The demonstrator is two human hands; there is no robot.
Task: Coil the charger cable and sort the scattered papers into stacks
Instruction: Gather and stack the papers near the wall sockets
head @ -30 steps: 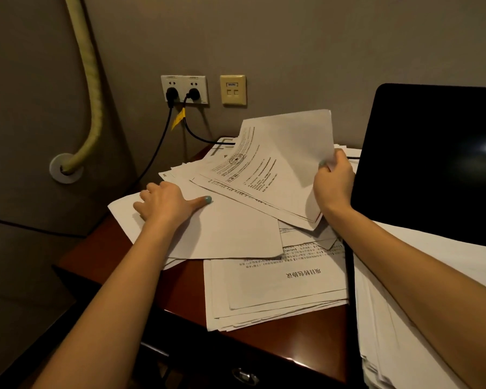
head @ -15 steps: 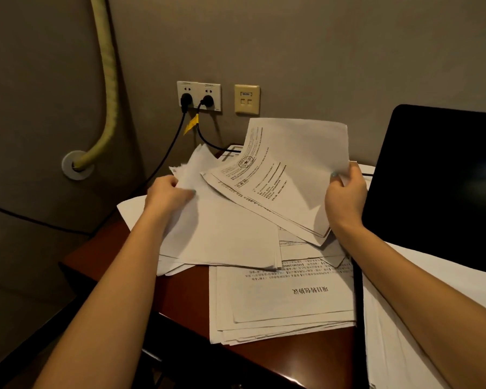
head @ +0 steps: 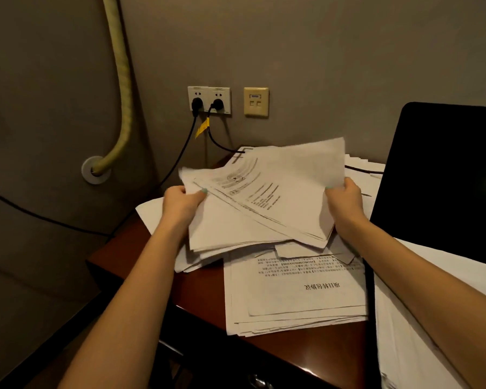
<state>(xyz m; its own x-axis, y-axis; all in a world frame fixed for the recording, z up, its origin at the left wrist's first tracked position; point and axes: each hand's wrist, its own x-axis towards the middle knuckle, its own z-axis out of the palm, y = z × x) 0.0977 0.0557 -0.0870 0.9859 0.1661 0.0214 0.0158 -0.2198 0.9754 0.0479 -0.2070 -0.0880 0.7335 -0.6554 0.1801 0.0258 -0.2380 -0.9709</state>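
- Hands first: the left hand (head: 181,202) and right hand (head: 345,202) are well apart, each clamped on one side edge of the same sheaf of papers (head: 264,214), thumbs on top and fingers beneath. A grip this wide probably lets the person shuffle the loose sheets square.
- Nearest the front edge of the wooden desk (head: 202,284), a printed stack (head: 295,301) lies flat with its edges fanned. It looks gathered but not yet squared.
- Above and behind it, the sheaf is tilted with its far edge raised. Its lowest sheets sag onto the scattered papers beneath, so only part of the pile is actually lifted.
- To the right, a dark screen (head: 446,178) stands upright and hems the papers in on that side.
- At the back, the charger cable (head: 222,146), which carries a yellow tag (head: 202,127), runs from the right-hand plug in the wall socket (head: 209,92) down to the desk's rear edge. There it disappears under the papers. It is plugged in and uncoiled, so I judge that half of the job has not been started.
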